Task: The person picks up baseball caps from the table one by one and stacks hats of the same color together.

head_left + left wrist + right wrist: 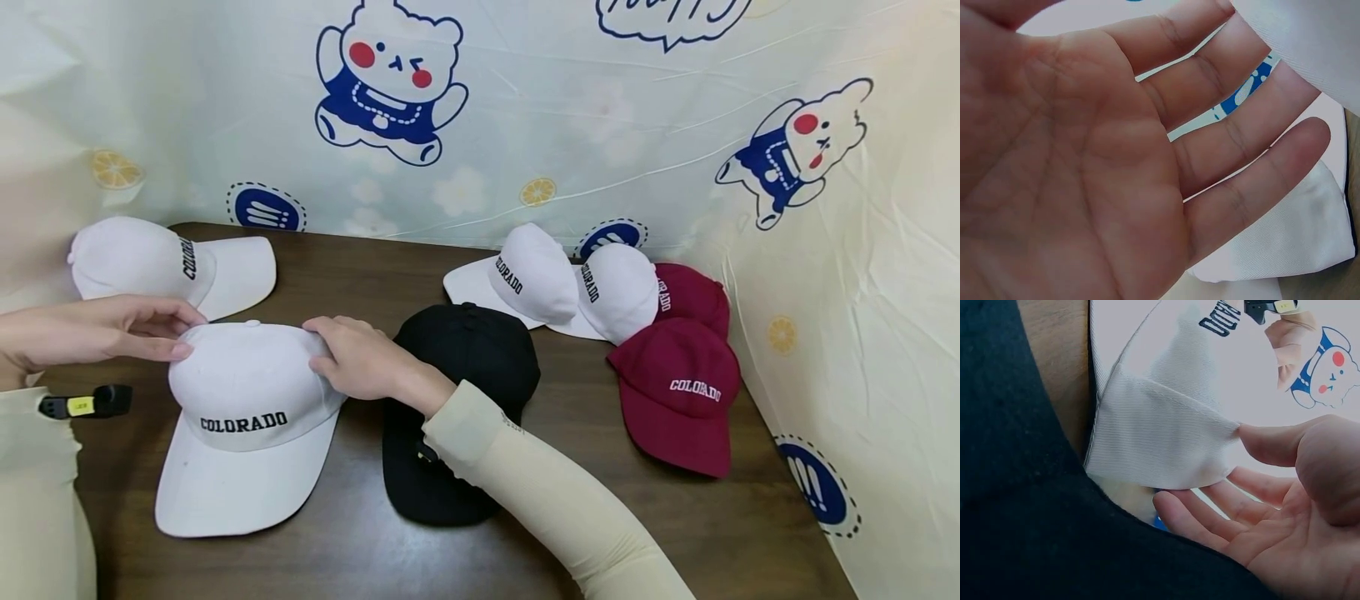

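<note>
Both hands on white COLORADO cap, lower left of head view.
Left hand (112, 329) flat, fingers straight, tips touching the white cap (251, 400) crown; right hand (360, 358) loosely spread over its right side, thumb and fingers at the fabric edge. Black cap (480, 350) just beside on the counter (570, 467); maroon cap (686, 396) further right.

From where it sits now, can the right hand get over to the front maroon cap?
Probably yes. The right hand rests on the white cap; between it and the front maroon cap lie only the low black cap and bare table, so the arm could pass over.
</note>
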`<state>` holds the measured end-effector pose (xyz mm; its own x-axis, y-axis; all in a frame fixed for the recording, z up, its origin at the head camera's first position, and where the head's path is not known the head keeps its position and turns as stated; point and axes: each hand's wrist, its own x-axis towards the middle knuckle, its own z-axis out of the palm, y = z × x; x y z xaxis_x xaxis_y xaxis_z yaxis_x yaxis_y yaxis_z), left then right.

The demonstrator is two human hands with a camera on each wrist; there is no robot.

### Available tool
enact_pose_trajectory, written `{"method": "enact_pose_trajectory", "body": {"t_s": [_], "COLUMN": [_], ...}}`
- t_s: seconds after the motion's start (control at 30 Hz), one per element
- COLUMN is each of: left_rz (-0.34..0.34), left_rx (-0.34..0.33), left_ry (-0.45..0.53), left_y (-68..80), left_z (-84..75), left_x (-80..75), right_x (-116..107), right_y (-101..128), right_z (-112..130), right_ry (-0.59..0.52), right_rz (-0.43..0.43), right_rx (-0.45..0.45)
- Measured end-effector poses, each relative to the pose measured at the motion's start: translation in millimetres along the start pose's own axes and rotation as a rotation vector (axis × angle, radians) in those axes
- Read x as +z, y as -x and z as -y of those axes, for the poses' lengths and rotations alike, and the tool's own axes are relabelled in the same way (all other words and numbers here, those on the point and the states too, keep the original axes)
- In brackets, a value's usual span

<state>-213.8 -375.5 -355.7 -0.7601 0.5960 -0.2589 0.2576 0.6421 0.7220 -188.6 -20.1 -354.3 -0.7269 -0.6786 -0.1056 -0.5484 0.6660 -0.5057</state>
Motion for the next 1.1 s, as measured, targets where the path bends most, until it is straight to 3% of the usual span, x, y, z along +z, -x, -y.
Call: {"method": "enact_pose_trajectory", "body": {"t_s": [0.43, 0.73, 0.93, 1.1], "left_rz": [-0.072, -0.132, -0.171, -0.268], "left_rx": [0.023, 0.039, 0.025, -0.062], "left_ry": [-0.01, -0.005, -0.038, -0.112], "left_y": [-1.0, -0.4, 0.4, 0.9], "left_z": [2.0, -0.5, -0.4, -16.0], "left_x": [4.2, 4.4, 3.0, 1.6], "right_x": [-1.4, -13.2, -37.3, -62.6], "right_y": [3.0, 13.4, 32.5, 55.2], "right_z": [2.6, 6.3, 4.8, -4.3], "right_ry": [-0.003, -0.023, -0.133, -0.27], "right_rz": [0.043, 0.051, 0.016, -0.059], "right_rx": [0.027, -0.004, -0.067, -0.098]}}
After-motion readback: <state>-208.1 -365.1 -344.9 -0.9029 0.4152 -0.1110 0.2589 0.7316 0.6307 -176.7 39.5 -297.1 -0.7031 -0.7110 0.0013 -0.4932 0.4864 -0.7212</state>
